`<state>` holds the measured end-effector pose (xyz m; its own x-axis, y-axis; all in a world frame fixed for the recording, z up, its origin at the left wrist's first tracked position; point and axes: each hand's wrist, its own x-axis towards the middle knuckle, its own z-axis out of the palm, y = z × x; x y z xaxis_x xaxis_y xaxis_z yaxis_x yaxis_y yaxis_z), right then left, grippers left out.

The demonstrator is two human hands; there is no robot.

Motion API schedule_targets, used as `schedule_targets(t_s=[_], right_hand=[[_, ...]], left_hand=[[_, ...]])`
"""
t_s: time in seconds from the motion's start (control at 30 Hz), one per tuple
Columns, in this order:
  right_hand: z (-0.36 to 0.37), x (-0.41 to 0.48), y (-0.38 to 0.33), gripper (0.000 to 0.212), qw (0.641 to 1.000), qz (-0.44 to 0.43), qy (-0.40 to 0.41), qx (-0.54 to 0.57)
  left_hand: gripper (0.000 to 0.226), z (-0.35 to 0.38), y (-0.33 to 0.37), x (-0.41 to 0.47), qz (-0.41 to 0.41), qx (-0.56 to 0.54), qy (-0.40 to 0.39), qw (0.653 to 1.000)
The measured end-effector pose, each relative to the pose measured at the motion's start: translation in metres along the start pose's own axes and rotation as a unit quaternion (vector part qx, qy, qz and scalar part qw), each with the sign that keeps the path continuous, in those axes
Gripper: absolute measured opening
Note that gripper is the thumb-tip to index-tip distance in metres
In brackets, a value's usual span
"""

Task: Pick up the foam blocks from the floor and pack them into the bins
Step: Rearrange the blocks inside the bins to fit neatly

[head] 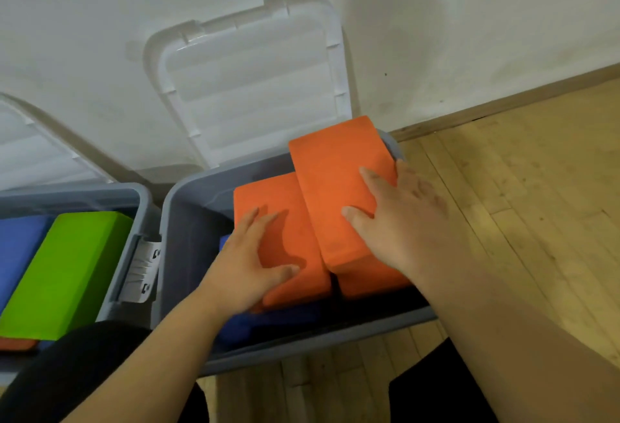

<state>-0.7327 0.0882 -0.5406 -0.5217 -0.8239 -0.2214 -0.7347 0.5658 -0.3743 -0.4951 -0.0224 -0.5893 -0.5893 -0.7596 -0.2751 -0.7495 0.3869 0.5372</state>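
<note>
- The left hand [250,254] is lying flat on the lower orange block [278,197] in the middle of the frame. Its fingers are spread and fairly straight, so it is pressing, not clutching.
- The right hand [399,221] is resting straight fingers across the top face of the taller orange block [335,170] just right of centre, with the palm at the block's right edge. It is not clenching anything either.
- Both orange blocks are sitting inside the grey bin [188,214] at centre frame, touching side by side. They are lying over a dark blue block [268,325] that shows near the bin's lower edge.
- The taller block is standing above the rim and tilting. Pushing it down hard is likely to jam it against its neighbour or the bin wall, since foam drags on foam.
- Under open palms alone, either block could be sliding sideways or springing back up once the pressure comes off.
- If the tall block ends up above the rim, the clear lid [251,80] leaning on the wall in the upper middle is probably not going to close.
- Weight pushed onto the bin's right side could be shifting it across the wooden floor [520,187] at the right of the frame.
</note>
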Motion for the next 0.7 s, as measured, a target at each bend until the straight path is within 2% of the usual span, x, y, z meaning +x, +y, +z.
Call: schedule_targets(t_s=[0.1,0.2,0.37,0.43,0.6,0.7], right_hand=[[0.001,-0.001,-0.013,0.08,0.998,-0.052,0.037,0.001],[0.014,-0.002,-0.039,0.08,0.991,-0.134,0.028,0.006],[0.037,0.0,-0.063,0.075,0.973,-0.228,0.017,-0.026],[0.042,0.005,-0.059,0.074,0.974,-0.216,0.042,-0.055],[0.058,0.003,-0.069,0.079,0.963,-0.227,0.043,-0.138],[0.052,0.009,-0.075,0.083,0.967,-0.2,-0.002,-0.159]], left_hand=[[0.097,0.011,-0.012,-0.011,-0.038,0.094,-0.01,0.995],[0.097,0.018,-0.016,-0.017,-0.058,0.051,-0.026,0.997],[0.098,-0.005,-0.004,0.001,-0.019,0.066,-0.064,0.996],[0.102,-0.018,-0.014,0.006,0.002,0.064,-0.078,0.995],[0.109,-0.033,-0.063,-0.012,0.039,0.069,-0.127,0.989],[0.111,-0.036,-0.078,-0.012,0.087,0.11,-0.139,0.98]])
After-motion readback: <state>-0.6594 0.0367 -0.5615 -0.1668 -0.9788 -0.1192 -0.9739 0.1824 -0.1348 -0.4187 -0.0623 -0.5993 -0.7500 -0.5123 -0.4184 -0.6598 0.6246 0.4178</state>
